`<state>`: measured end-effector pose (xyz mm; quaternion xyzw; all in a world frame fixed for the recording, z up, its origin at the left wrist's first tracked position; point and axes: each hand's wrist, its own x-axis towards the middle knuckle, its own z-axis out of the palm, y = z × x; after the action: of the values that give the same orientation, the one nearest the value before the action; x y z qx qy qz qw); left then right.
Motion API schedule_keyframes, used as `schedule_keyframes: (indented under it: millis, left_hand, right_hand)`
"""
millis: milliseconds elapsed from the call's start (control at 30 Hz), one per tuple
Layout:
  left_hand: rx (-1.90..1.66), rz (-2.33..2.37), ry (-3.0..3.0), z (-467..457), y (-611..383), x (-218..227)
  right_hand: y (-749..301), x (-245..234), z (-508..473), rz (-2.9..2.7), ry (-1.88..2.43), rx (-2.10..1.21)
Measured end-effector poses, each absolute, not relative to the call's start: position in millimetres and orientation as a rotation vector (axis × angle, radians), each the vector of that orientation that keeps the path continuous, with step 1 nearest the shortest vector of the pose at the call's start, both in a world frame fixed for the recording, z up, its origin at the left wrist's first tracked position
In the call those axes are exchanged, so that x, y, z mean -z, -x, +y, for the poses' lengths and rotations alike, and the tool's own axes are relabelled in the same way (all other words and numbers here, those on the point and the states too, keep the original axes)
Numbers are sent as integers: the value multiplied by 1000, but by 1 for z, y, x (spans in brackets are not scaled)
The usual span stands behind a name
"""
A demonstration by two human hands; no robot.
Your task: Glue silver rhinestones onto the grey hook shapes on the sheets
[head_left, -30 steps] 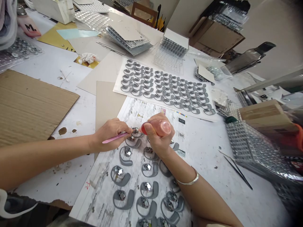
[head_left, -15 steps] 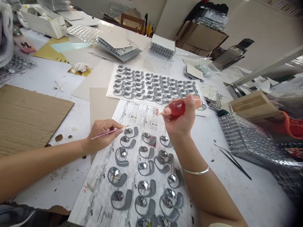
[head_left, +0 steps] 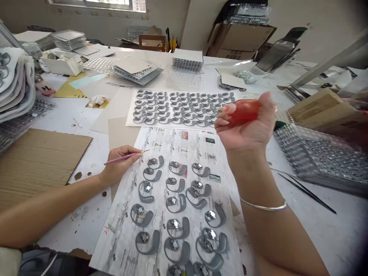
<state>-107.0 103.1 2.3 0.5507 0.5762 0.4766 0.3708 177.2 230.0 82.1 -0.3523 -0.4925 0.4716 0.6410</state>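
My left hand [head_left: 119,161] pinches a thin pink brush [head_left: 124,157], its fine tip over the upper left of a printed sheet [head_left: 115,245]. On that sheet lie several grey hook-shaped parts [head_left: 151,243], each with a shiny round end. My right hand [head_left: 247,130] is raised beyond the sheet's upper right edge, wrapped around a red squeeze bottle [head_left: 244,111] whose nozzle points left. Behind the sheet, a white board [head_left: 131,120] carries rows of similar grey parts.
Black tweezers [head_left: 307,191] lie at the right, near stacked clear trays [head_left: 322,153]. Brown cardboard [head_left: 43,157] covers the left side. Further back are a stack of trays under white card [head_left: 187,57], a white box [head_left: 61,65] and a crumpled tissue [head_left: 98,100].
My right hand has moved right and up with the red bottle, away from the sheet. My left hand and the brush shifted slightly left. The head view has tilted up, showing a window.
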Motion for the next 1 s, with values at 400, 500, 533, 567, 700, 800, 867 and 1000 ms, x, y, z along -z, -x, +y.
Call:
schedule_keyframes:
  millis: [400,500,533,567,700,800,867,1000]
  left_hand:
    - [-1349,1370,-1801,117,89,-10]
    - [-1354,1141,-1986,126,61,-23]
    - [-1362,1081,-2013,129,51,-27]
    - [-1369,1034,-2028,131,41,-30]
    - [-1326,1014,-2038,138,13,-34]
    - [-1248,1126,-2002,137,6,-34]
    - [-1182,1173,-1990,133,4,-31]
    - [-1112,996,-2079,124,5,-23]
  right_hand:
    - [-212,-89,185,-829,916,-1247]
    - [-219,-74,175,-783,929,-1225]
    - [-219,-70,172,-767,930,-1225]
    - [-219,-66,169,-757,932,-1231]
    - [-220,-54,158,-751,956,-1275]
    - [-227,-46,155,-705,978,-1310]
    - [-233,-42,156,-674,986,-1359]
    - [-243,-38,159,-649,996,-1411]
